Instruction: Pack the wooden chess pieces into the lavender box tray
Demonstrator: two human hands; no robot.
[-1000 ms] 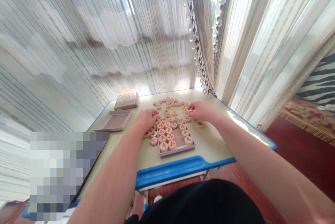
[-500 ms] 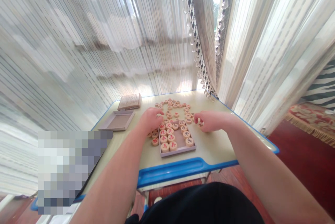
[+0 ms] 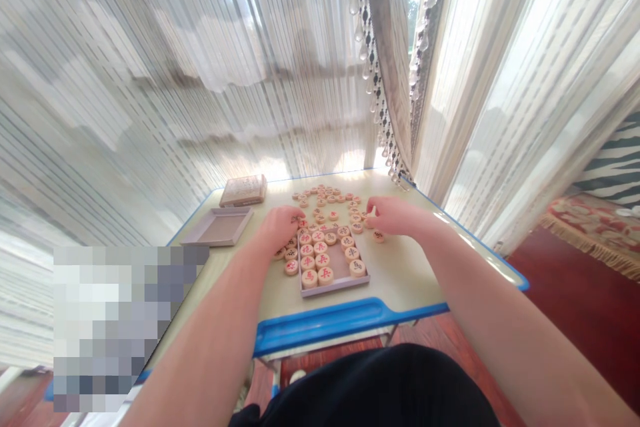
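Note:
My left hand (image 3: pixel 281 226) is at the left rim of a shallow box tray (image 3: pixel 336 289), its fingers closed around a round wooden Chinese chess piece (image 3: pixel 295 219), partly hidden by them. Beside its fingertips lies a red-marked piece (image 3: pixel 303 224). My right hand (image 3: pixel 395 216) is beyond the tray's right side, thumb and forefinger apart at the edge of another piece (image 3: pixel 365 215); a black-marked piece (image 3: pixel 379 237) lies below that hand. Inside the tray, red-marked pieces (image 3: pixel 323 260) fill the left columns and black-marked ones (image 3: pixel 352 254) line the right side.
Loose pieces (image 3: pixel 323 199) are scattered on the table behind the tray, and several more (image 3: pixel 291 267) lie along its left. An empty lid (image 3: pixel 220 227) and a closed box (image 3: pixel 243 190) sit at the far left. A blurred-out object (image 3: pixel 130 320) covers the near left. Curtains (image 3: pixel 225 80) hang behind.
My left hand's fingers have closed on a piece near the tray's back left corner. My right hand has moved slightly away from me and left, uncovering the black-marked piece below it.

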